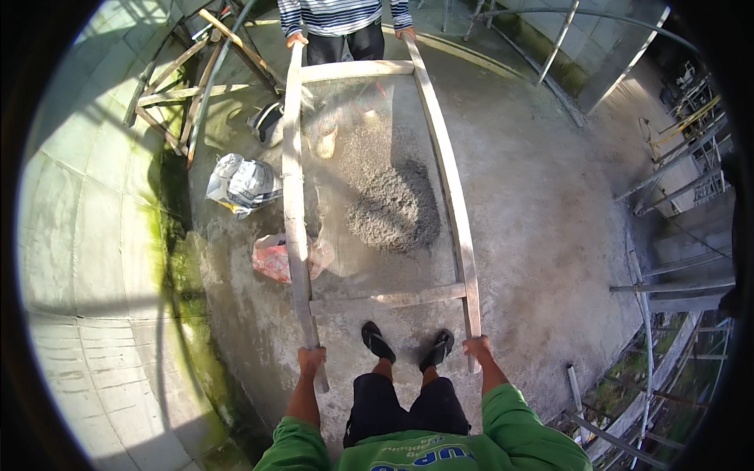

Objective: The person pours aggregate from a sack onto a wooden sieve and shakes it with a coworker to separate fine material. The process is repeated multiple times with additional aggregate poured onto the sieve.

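Observation:
A long wooden-framed sand screen (386,298) stretches out in front of me, with fine mesh between its rails. My left hand (312,358) is closed round the near end of its left rail. On the near end of the right rail, my right hand (476,345) is closed too. Opposite me, another person in a striped top holds the two far rail ends, one hand (296,38) at the left and one (405,34) at the right. Grey, grainy sand (393,204) lies heaped within the frame; whether it rests on the mesh or on the floor beneath, I cannot tell.
Left of the screen stand a white bag (243,187) and a red-and-white bag (271,257), the latter partly under the left rail. Wooden trestle pieces (192,94) lean at the far left by a mossy block wall (94,235). Metal poles (646,353) line the right side.

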The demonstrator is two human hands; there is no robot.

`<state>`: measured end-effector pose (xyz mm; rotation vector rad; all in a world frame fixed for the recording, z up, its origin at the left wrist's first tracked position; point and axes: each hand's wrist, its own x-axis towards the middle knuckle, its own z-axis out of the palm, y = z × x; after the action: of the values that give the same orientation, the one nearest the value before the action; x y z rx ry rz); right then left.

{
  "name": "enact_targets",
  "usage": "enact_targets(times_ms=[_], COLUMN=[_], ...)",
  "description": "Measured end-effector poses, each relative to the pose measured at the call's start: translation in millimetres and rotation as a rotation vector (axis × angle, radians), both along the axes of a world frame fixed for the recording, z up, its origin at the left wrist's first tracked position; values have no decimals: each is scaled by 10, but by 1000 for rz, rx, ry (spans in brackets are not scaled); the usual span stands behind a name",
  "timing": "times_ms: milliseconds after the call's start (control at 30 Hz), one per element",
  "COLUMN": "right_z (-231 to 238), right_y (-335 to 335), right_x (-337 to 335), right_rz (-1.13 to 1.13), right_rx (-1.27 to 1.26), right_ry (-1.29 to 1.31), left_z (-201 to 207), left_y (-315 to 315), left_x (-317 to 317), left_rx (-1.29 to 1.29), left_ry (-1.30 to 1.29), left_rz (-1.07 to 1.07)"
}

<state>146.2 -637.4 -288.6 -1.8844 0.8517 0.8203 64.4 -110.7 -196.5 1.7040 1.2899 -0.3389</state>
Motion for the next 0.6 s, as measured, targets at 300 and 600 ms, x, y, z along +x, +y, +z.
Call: enact_targets(times_ms=[300, 600], right_z=[1086, 375], right_y=[580, -11], right_x=[1081, -1472], right_rz=[12, -21], right_rx=[61, -109], right_ry=[-251, 87], left_z=[719, -165], left_y=[161, -182], left_x=[965, -1604], left_rx=[104, 195], left_ry=[-84, 194], left_rz=[-62, -105])
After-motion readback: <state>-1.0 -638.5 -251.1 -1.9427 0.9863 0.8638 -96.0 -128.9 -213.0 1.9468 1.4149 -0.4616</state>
